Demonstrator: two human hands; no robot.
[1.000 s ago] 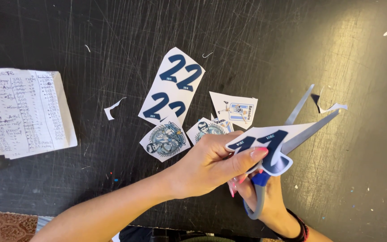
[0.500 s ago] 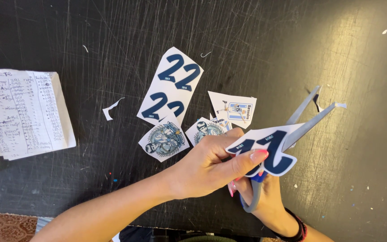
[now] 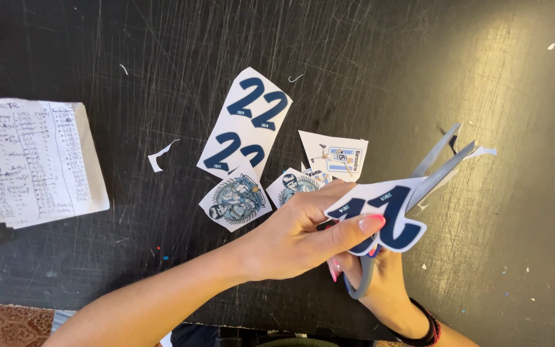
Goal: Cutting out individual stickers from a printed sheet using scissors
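Left hand (image 3: pixel 303 234) pinches sticker (image 3: pixel 380 215); right hand (image 3: pixel 380 283) grips scissors (image 3: pixel 431 173), blades parted. Bare table (image 3: pixel 515 83) right; cut stickers (image 3: pixel 245 138) and note paper (image 3: pixel 33 160) left.

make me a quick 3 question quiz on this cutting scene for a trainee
1. True or false: the scissors are in the right hand.
2. What does the left hand hold? A) sticker cutout B) handwritten notes C) paper scrap
3. Fill in: the table is ____ in colour.

Key: 1 true. 2 A. 3 black.
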